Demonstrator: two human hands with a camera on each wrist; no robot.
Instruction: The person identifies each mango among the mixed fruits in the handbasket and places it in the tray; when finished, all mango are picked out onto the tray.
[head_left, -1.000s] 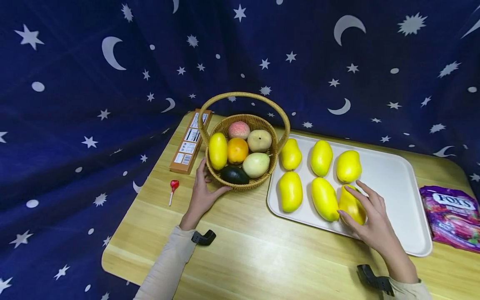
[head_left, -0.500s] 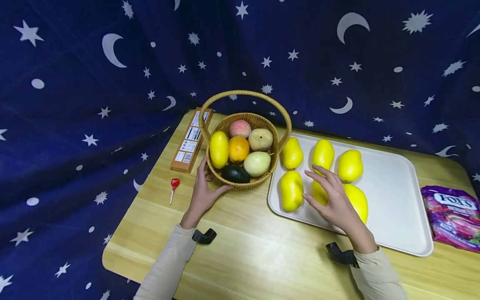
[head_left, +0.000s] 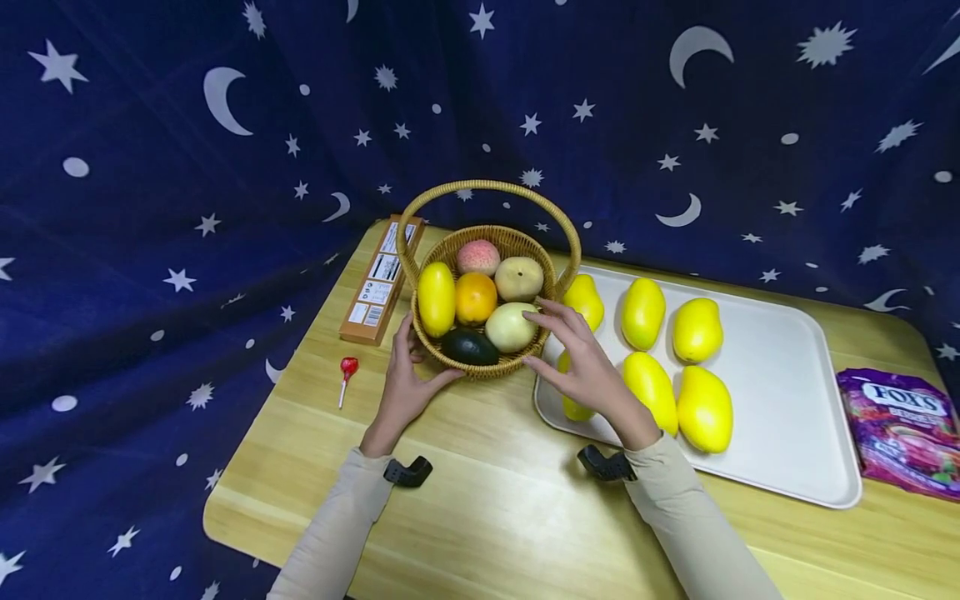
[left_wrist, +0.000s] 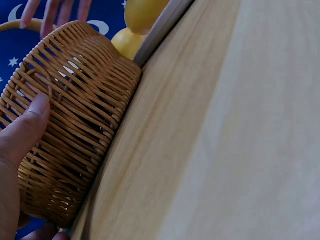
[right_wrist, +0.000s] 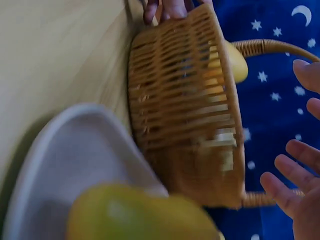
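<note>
A wicker basket (head_left: 516, 241) with a tall handle holds a yellow mango (head_left: 437, 298), a pink peach (head_left: 478, 258), an orange (head_left: 476, 298), a tan round fruit (head_left: 519, 279), a pale green fruit (head_left: 511, 328) and a dark avocado (head_left: 469, 347). My left hand (head_left: 408, 387) grips the basket's near left side; in the left wrist view its thumb (left_wrist: 31, 122) presses the woven wall. Over the right rim hovers my right hand (head_left: 588, 371), fingers spread and holding nothing, fingertips by the pale green fruit. It partly covers one of several mangoes (head_left: 705, 410) on the white tray.
The white tray (head_left: 780, 400) lies right of the basket, close against it. A purple FOX'S candy bag (head_left: 900, 429) is beyond its right end. Left of the basket are a flat brown box (head_left: 375, 296) and a red lollipop (head_left: 348, 371). A starry curtain (head_left: 622, 108) hangs behind the table.
My right hand has moved left from the near right mango on the tray, across the other mangoes, to the basket's right rim. My left hand has stayed on the basket.
</note>
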